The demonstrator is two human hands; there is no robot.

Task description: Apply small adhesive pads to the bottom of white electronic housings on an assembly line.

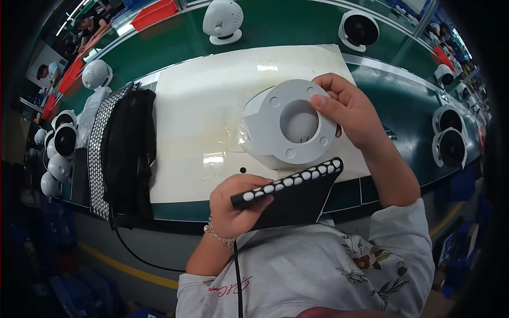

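Observation:
My right hand (347, 108) grips a white round fan body (289, 127) by its right rim, tilting its circular base up toward me over a white mat (196, 106). The base shows a central hole and small round recesses. My left hand (230, 204), with a bead bracelet at the wrist, holds a black sheet (297, 193) lined along its top edge with white round pads, just below the fan.
A black strip of white dots (98, 153) and black mesh pieces (130, 153) lie left of the mat. Several white fans stand on the green belt (175, 42), such as one fan (222, 21) at the back and another (449, 148) at right. Red bins (154, 13) sit far left.

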